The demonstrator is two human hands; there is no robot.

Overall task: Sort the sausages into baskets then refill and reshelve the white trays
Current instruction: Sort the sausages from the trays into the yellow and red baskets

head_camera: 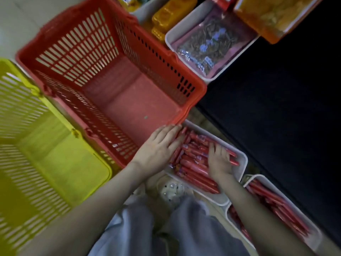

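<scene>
Red sausages [193, 159], white tray [241, 163], red basket [195, 84], yellow basket [103, 163].

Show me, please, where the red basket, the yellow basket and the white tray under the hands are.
red basket [132, 104]: head view, on its bare floor.
yellow basket [60, 156]: head view, on its bare floor.
white tray [242, 166]: head view, on its bare side wall.

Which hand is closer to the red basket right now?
Left. The left hand lies on the sausages right beside the rim of the red basket; the right hand rests farther across the white tray, away from it.
</scene>
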